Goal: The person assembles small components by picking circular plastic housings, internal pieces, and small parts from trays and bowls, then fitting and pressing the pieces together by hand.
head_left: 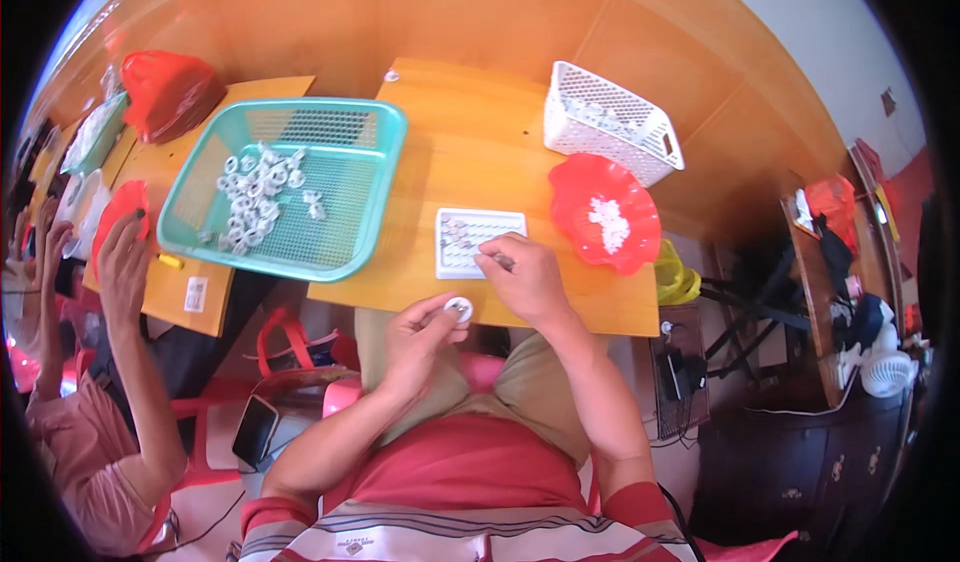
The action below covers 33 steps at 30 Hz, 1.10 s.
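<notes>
My left hand (412,342) holds a small round white part (459,309) with a greyish centre between thumb and fingers, just off the table's front edge. My right hand (530,280) is closed in a pinch at the right front corner of a white tray (500,214). What its fingertips hold, if anything, is too small to make out. Rows of small pockets line this tray, with several small greyish pieces (456,232) at its left side. To the left, a green mesh basket (384,177) contains a heap of white-and-grey ring-like parts (250,197).
A red scalloped dish (568,187) with small white pieces lies at the right. Behind it a white perforated basket (612,154) stands on the wooden table (450,112). At the far left another person's raised hand (125,262) is near a red dish (120,207).
</notes>
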Motion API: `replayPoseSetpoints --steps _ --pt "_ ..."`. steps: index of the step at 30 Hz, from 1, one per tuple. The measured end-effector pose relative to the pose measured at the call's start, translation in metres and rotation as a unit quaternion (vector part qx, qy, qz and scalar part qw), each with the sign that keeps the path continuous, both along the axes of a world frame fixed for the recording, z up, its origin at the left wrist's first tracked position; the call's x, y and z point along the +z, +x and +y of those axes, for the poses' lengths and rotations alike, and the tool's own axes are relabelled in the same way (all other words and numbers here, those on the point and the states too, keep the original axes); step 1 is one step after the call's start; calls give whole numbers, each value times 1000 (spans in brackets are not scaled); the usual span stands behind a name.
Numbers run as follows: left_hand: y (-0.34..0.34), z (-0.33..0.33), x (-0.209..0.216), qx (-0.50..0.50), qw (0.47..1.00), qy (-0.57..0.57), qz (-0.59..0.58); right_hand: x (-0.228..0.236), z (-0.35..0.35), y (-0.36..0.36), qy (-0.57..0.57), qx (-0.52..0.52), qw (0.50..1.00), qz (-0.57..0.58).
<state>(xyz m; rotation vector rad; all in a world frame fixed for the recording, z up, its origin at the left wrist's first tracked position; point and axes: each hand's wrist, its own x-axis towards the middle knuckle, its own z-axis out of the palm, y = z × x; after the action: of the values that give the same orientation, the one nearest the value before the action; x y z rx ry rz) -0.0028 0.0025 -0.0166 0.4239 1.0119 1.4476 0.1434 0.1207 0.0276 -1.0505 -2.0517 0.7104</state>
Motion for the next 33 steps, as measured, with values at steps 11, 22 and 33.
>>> replayPoseSetpoints --steps 11,22,33 --pt "3 -3 3 -67 998 -8 -19 17 114 126 16 -149 946 -287" --pt "6 -2 -4 -75 997 -22 0 -8 138 137 -12 -117 889 -442" --pt "6 -2 -4 -75 997 -9 6 -7 123 147 -138 -145 954 -221"
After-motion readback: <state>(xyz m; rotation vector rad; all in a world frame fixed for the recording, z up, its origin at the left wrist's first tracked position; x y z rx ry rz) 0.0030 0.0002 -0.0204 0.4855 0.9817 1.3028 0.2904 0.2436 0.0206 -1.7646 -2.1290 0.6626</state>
